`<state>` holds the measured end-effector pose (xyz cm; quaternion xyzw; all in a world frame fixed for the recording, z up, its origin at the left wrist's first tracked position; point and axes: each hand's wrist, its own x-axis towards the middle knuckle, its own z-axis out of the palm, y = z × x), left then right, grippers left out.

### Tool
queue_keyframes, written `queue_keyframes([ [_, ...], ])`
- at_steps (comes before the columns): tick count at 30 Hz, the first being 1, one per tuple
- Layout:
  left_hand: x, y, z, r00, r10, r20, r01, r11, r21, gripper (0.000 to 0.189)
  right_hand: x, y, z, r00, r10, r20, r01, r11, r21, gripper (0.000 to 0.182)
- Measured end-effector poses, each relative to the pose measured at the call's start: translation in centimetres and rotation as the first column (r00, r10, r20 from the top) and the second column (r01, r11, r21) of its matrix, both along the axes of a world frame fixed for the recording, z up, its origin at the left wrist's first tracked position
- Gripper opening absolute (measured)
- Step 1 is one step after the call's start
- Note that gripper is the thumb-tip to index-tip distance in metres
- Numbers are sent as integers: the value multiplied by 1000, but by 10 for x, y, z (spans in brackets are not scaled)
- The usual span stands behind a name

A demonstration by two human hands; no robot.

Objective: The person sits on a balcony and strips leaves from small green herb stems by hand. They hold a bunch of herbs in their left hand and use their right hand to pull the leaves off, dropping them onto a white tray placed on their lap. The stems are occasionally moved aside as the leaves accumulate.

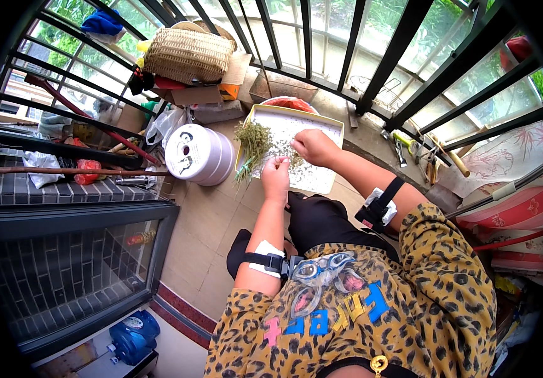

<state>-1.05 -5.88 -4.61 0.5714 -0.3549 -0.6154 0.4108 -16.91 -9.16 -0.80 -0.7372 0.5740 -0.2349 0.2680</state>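
A shallow white tray with a yellowish rim [336,163] lies before me, strewn with small dark bits and plant debris. A bundle of dried plant stems with seed heads [254,141] rests on its left side, greener at the lower end. My left hand [276,177] is over the tray's near part, just right of the bundle, fingertips pinched together. My right hand [314,146] is above the middle of the tray, fingers curled. Whether either hand holds a small piece of plant is too small to tell.
A white cylindrical drum [200,153] stands left of the tray. Behind are a wicker basket [188,53] on a cardboard box and a red basin rim [290,102]. Black railings [307,38] curve around the far side. Hand tools [406,144] lie at right, and a glazed door [77,274] at left.
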Motion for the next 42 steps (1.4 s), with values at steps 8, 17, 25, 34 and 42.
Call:
queue_keyframes([
  [8,1,2,7,990,12,-141,-16,1000,-26,6,-9,2,8,965,52,256,-23,993,-113,10],
  [17,1,0,7,1000,-20,17,23,984,-179,9,-12,13,18,953,148,265,-168,984,54,17],
  [25,5,0,7,942,-151,299,221,951,-215,10,-13,8,16,949,232,214,-272,946,178,15],
  [34,1,2,19,868,-185,460,305,931,-199,16,-11,6,12,959,240,148,-261,955,142,12],
  [42,3,1,2,845,-214,490,307,944,-117,20,-10,6,10,951,267,155,-292,940,177,14],
])
